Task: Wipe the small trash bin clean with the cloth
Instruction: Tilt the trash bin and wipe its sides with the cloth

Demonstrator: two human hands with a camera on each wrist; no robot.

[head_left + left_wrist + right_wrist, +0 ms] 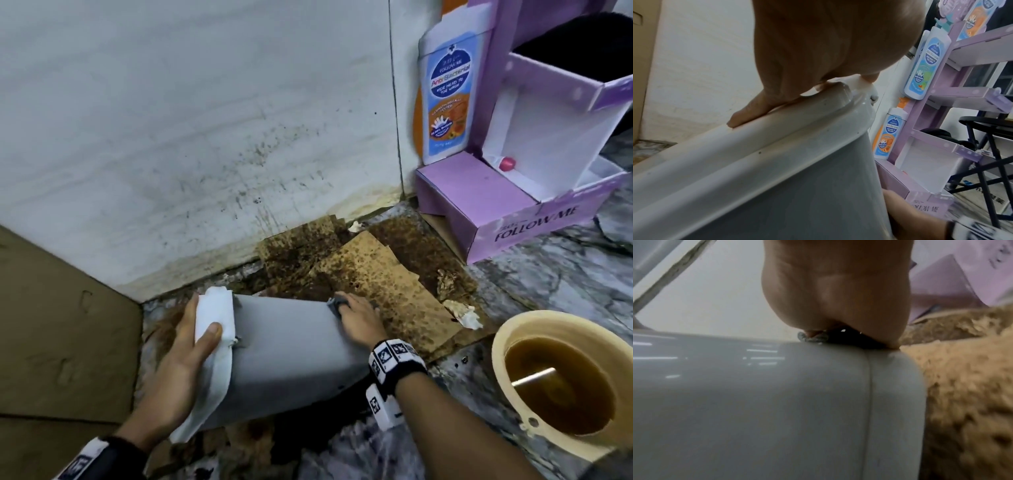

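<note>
The small grey trash bin [284, 353] [797, 194] [756, 402] lies on its side on the floor, its white rim [214, 329] [756, 146] pointing left. My left hand [185, 356] [807, 56] grips that rim, thumb on top and fingers round the edge. At the bin's far end, my right hand [358, 320] [838, 288] holds a small grey cloth [337, 303] [813, 337] and presses it on the upper corner. Most of the cloth is hidden under the palm.
Stained brown cardboard pieces [376, 274] and crumpled tissue [466, 315] lie behind the bin, by a spattered tiled wall [205, 137]. A purple display stand [513, 205] stands at the right. A cream bowl of brown liquid [503, 342] sits near my right arm. A cardboard box [51, 325] stands at the left.
</note>
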